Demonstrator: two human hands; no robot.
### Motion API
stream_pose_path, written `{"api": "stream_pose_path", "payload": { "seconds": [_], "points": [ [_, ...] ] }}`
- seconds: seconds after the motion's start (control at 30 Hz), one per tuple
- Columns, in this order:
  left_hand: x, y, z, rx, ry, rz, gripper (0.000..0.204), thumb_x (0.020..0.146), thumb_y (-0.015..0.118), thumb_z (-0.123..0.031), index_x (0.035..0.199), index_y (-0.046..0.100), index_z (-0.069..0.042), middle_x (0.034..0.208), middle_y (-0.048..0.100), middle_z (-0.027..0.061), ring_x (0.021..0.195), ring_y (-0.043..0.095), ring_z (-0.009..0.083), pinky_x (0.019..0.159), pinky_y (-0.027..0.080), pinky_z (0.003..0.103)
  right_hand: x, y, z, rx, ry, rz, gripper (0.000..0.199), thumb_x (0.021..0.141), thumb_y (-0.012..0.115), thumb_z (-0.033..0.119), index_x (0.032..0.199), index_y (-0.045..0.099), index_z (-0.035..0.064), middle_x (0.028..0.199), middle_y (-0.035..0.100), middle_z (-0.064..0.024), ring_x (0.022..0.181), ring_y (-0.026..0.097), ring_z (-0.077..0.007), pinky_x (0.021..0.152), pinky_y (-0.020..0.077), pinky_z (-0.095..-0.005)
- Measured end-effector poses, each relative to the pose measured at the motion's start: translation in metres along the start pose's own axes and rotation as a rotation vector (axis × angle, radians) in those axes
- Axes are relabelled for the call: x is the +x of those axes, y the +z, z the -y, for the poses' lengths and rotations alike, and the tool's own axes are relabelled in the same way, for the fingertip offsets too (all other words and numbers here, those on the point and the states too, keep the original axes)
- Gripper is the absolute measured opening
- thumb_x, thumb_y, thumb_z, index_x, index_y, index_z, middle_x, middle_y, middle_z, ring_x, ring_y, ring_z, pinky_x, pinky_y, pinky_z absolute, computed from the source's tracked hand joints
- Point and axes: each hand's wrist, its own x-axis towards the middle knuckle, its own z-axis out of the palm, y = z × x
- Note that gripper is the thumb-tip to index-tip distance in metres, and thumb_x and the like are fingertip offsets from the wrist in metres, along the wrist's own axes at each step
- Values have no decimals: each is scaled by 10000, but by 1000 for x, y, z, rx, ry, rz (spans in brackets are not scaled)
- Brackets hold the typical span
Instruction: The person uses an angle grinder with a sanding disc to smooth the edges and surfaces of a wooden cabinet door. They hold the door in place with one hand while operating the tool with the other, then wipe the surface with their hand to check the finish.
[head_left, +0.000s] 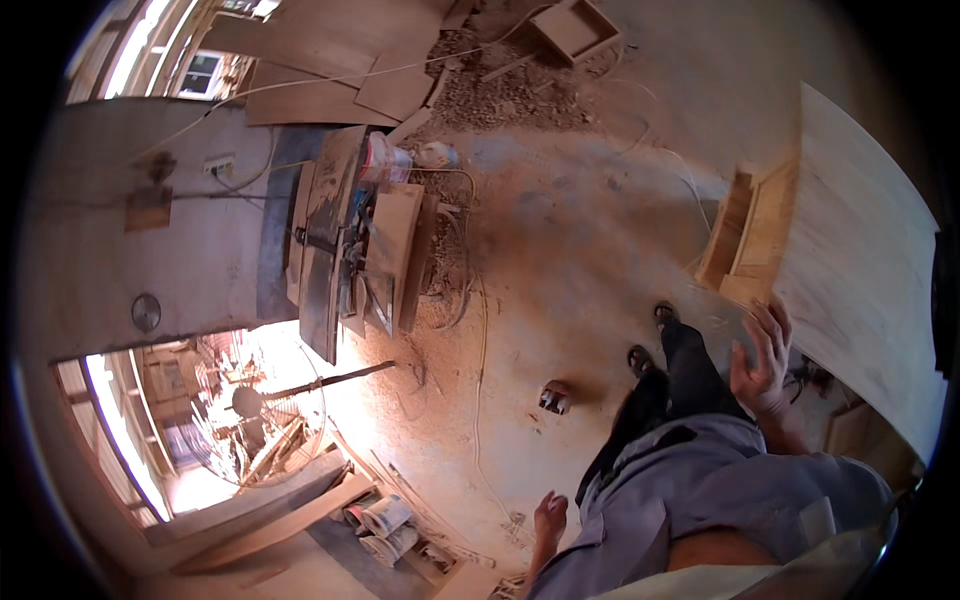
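My right hand (pixel 763 362) lies with fingers spread flat against the lower edge of a large pale plywood sheet (pixel 865 250) standing at my right. It grips nothing. My left hand (pixel 549 517) hangs loose by my hip over the sawdust floor, holding nothing, its fingers relaxed. Between the hands I see my grey shirt, black trousers and sandalled feet (pixel 652 338).
A workbench stacked with boards (pixel 350 240) stands left of centre. An open wooden box frame (pixel 742 238) leans by the plywood. A white cable (pixel 480 350) trails over the floor near a small round object (pixel 555 397). Planks (pixel 280 520) and rolled sacks (pixel 385 522) lie lower left; rubble (pixel 510 90) lies beyond.
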Motion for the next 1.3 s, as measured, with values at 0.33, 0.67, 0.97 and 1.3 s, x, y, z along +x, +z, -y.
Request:
{"api": "stream_pose_path", "payload": {
  "seconds": [0.33,0.67,0.97,1.3],
  "points": [
    [51,-19,-194,-210,2,71,569,967,656,-319,1402,574,39,1189,732,194,1082,707,265,960,524,342,97,-11,36,308,433,260,359,752,663,-27,1110,655,-7,1114,679,-170,1113,619,-364,986,483,-439],
    [114,15,-126,-158,-153,155,585,961,669,-313,1416,560,38,1146,728,174,1038,696,245,937,523,338,195,167,20,537,787,511,227,887,702,122,1073,707,-8,904,713,-58,855,669,-131,778,529,-293],
    [283,-125,-201,-279,-171,133,601,956,682,-308,1429,546,38,1108,724,157,997,687,228,915,522,335,336,454,-7,247,461,678,250,912,653,250,988,719,21,890,737,-169,836,726,-293,754,544,-419],
    [429,-218,-293,-432,-279,134,620,951,695,-303,1444,532,37,1065,719,138,953,677,208,892,521,331,486,808,68,361,74,1091,394,837,502,37,1193,671,57,1093,722,-192,1123,651,-408,931,510,-484]
  ]
}}
